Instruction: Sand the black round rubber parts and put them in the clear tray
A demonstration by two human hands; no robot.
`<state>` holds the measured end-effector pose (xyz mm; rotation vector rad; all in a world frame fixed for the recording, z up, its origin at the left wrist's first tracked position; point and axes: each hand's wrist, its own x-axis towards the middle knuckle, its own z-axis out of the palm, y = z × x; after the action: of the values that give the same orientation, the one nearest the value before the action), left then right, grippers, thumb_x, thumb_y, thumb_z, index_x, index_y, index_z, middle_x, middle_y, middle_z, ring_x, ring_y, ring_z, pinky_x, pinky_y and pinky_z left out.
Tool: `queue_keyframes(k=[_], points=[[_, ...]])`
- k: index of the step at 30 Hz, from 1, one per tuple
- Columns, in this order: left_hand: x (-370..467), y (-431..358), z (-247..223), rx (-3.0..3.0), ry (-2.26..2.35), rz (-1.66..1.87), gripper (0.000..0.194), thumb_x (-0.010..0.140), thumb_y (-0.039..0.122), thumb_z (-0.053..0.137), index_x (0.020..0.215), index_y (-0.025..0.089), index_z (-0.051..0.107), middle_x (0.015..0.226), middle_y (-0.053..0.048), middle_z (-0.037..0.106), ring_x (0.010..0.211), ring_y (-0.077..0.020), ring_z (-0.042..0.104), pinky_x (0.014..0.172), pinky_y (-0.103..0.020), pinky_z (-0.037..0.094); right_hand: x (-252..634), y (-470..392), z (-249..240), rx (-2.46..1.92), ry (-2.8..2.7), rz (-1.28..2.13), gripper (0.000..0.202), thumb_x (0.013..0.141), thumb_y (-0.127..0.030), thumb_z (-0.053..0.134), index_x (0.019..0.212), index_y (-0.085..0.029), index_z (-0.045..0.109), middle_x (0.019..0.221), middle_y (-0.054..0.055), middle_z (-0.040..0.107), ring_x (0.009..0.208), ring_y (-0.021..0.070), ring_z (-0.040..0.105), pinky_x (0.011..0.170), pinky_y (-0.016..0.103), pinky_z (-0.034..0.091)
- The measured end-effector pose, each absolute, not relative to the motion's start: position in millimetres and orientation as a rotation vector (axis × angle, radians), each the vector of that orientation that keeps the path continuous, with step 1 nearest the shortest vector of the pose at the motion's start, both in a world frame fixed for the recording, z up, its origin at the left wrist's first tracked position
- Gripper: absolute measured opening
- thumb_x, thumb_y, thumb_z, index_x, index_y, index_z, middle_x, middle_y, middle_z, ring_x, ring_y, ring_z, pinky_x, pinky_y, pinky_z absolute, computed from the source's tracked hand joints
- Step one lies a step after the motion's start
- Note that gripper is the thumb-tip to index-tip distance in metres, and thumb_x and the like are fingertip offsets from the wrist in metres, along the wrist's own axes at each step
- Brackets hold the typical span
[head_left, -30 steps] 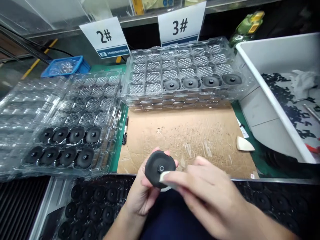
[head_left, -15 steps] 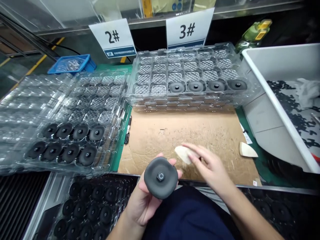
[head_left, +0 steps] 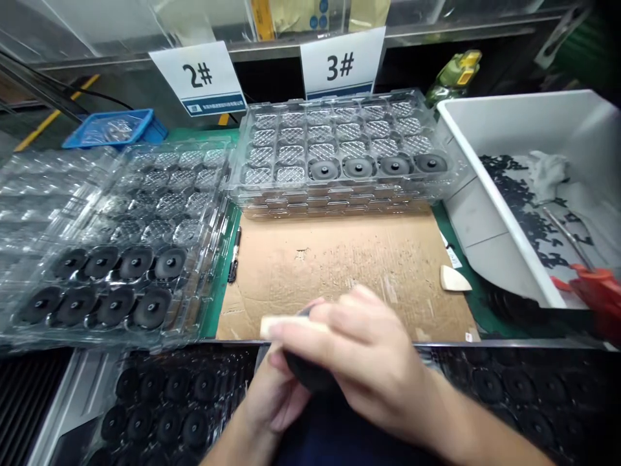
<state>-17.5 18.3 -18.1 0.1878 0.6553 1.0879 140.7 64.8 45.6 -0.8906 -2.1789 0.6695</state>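
Observation:
Low in front of me, my left hand [head_left: 272, 398] is closed around a dark, rounded disc-like part [head_left: 308, 375], mostly hidden now; half a second ago its dished face showed a metal nut at the centre. Over it lies my right hand [head_left: 376, 362], gripping a cream-coloured wedge-shaped pad [head_left: 291, 321] between thumb and fingers. The pad is at the part's upper side; exact contact is covered by the fingers. A second cream wedge [head_left: 455, 279] rests at the right of the cardboard sheet [head_left: 339, 249].
Clear plastic trays [head_left: 291, 155] are stacked behind the cardboard, with several dark parts in the front row. Another clear tray [head_left: 167, 204] at left holds two rows. A marker [head_left: 235, 255] lies beside it. At right stands a white bin [head_left: 466, 155] with black pieces and a red-handled tool [head_left: 594, 288].
My right hand has moved left and down, bringing the cream pad from above the cardboard onto the dark part. The left hand still holds that part. The view has shifted slightly right.

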Motion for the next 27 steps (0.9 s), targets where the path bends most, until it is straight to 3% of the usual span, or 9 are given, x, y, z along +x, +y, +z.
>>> queue_keyframes(k=[4,9,13,17,22,27], points=[[-18.1,16.4,-24.8,0.213,0.729,1.195,0.049,0.065,0.039,0.073,0.110,0.024,0.063,0.105,-0.001,0.068,0.095,-0.0160,0.062,0.083,-0.020,0.049,125.3,72.2,36.9,-1.180,-2.342,0.588,0.030,0.089,-0.012,0.044,0.111,-0.022,0.060,0.076,0.000,0.064,0.069,0.0137,0.053,0.063,0.031,0.029],[-20.6,15.9,-23.9,0.218,0.756,1.199,0.033,0.071,0.035,0.070,0.101,0.022,0.068,0.104,-0.001,0.069,0.100,-0.0152,0.061,0.081,-0.017,0.049,121.4,79.1,36.4,-0.829,-2.282,0.670,0.030,0.092,-0.018,0.038,0.113,-0.023,0.059,0.081,0.000,0.064,0.071,0.0117,0.053,0.064,0.029,0.029],[-29.6,15.2,-22.8,0.258,0.770,1.282,0.049,0.067,0.039,0.072,0.113,0.027,0.061,0.113,-0.003,0.066,0.100,-0.0201,0.062,0.090,-0.027,0.048,146.0,83.9,33.2,-1.061,-2.240,0.810,0.031,0.088,-0.013,0.048,0.113,-0.028,0.059,0.085,-0.002,0.066,0.073,0.0111,0.054,0.067,0.028,0.032],[-34.0,15.9,-19.7,0.257,0.711,1.300,0.049,0.068,0.041,0.070,0.114,0.030,0.060,0.122,-0.004,0.062,0.104,-0.0249,0.061,0.091,-0.030,0.047,162.4,73.7,-13.1,-1.264,-1.958,0.899,0.029,0.090,-0.020,0.048,0.115,-0.030,0.057,0.100,0.001,0.067,0.084,0.0136,0.059,0.073,0.029,0.040],[-31.1,19.3,-17.5,0.240,0.676,1.270,0.053,0.065,0.041,0.072,0.115,0.029,0.059,0.120,-0.004,0.063,0.104,-0.0241,0.061,0.092,-0.029,0.047,160.7,61.9,-70.6,-1.385,-2.142,0.957,0.027,0.088,-0.018,0.046,0.109,-0.025,0.062,0.085,0.002,0.069,0.076,0.0154,0.062,0.068,0.031,0.044],[-21.2,22.0,-12.0,0.225,0.718,1.260,0.052,0.062,0.036,0.076,0.111,0.029,0.061,0.118,-0.001,0.064,0.103,-0.0221,0.061,0.092,-0.029,0.047,152.2,62.2,-10.7,-1.399,-1.857,0.819,0.031,0.087,-0.021,0.050,0.118,-0.026,0.056,0.105,0.003,0.066,0.081,0.0154,0.061,0.070,0.031,0.047]])
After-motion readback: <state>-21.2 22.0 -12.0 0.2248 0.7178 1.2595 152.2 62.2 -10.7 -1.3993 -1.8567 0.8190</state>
